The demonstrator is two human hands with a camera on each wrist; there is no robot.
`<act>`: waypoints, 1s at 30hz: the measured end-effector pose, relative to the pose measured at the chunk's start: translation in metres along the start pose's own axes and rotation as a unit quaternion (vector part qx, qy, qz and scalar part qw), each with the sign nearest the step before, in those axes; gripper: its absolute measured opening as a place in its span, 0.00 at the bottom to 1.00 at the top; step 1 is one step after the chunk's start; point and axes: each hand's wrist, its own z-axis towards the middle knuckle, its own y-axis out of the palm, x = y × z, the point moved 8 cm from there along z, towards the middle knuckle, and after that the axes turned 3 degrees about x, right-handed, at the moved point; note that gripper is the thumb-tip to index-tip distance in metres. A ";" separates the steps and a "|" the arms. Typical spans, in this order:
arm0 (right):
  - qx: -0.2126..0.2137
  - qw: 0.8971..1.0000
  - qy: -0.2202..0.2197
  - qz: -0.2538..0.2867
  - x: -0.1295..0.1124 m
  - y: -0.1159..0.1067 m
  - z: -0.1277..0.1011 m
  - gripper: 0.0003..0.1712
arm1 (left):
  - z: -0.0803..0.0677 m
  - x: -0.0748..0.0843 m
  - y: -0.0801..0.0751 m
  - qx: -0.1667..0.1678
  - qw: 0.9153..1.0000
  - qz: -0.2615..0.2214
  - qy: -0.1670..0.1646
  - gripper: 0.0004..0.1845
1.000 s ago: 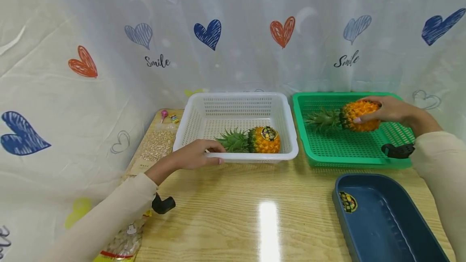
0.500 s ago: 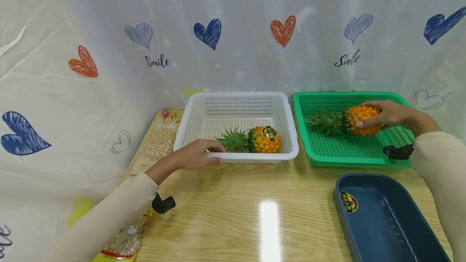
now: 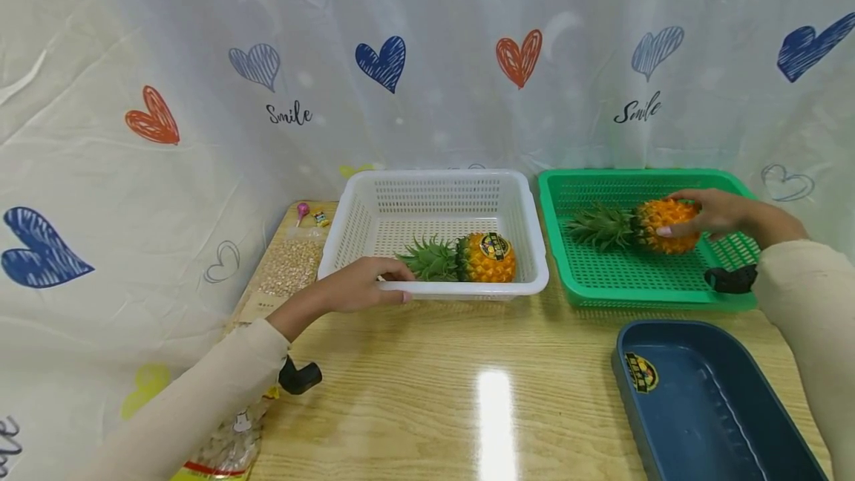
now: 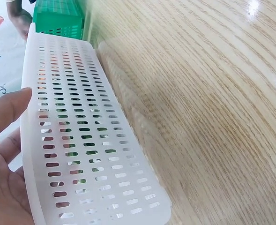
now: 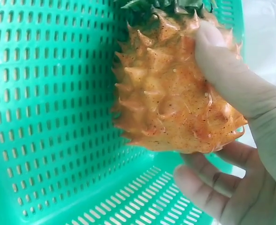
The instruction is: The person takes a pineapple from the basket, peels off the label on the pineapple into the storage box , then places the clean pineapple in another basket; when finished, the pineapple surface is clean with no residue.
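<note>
My right hand (image 3: 724, 215) holds an orange pineapple (image 3: 656, 217) by its body, thumb on the near side and fingers round the far side. The fruit lies sideways in the green basket (image 3: 641, 294), leaves pointing left. In the right wrist view, the spiky skin of the pineapple (image 5: 161, 89) is close to the basket's slotted floor. At the left, my left hand (image 3: 364, 284) grips the front rim of the white basket (image 3: 467, 289), thumb outside and fingers inside. Another pineapple (image 3: 484, 267), bearing a black-and-gold label, lies inside along the front wall.
A dark blue tub (image 3: 701, 407) with a similar label stands in front of the green basket. Left of the white basket are a bag of grains (image 3: 287, 266), a pink lollipop (image 3: 303, 209) and a small wrapped candy (image 3: 320, 218). Another clear bag (image 3: 230, 440) lies beneath my left forearm.
My right hand has brought its pineapple slightly lower and nearer in the green basket, and a little to the right. The left hand and the white basket have stayed put.
</note>
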 end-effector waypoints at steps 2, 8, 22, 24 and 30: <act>0.004 1.000 -0.004 -0.002 0.001 0.000 0.000 0.54 | 0.000 0.000 0.000 0.000 1.000 0.001 -0.001 0.16; 0.020 1.000 -0.015 -0.006 -0.001 0.000 0.001 0.54 | 0.000 0.000 0.000 0.000 1.000 0.004 0.000 0.15; 0.025 0.999 -0.022 0.021 0.000 -0.001 0.003 0.51 | 0.000 0.000 0.001 0.004 1.000 0.001 -0.001 0.14; 0.021 0.999 -0.018 0.027 0.002 0.000 0.003 0.50 | 0.000 0.000 0.001 0.003 1.000 0.001 -0.002 0.14; 0.016 0.998 -0.013 0.052 0.002 -0.002 0.002 0.47 | 0.001 0.000 0.001 0.003 1.000 0.003 -0.003 0.15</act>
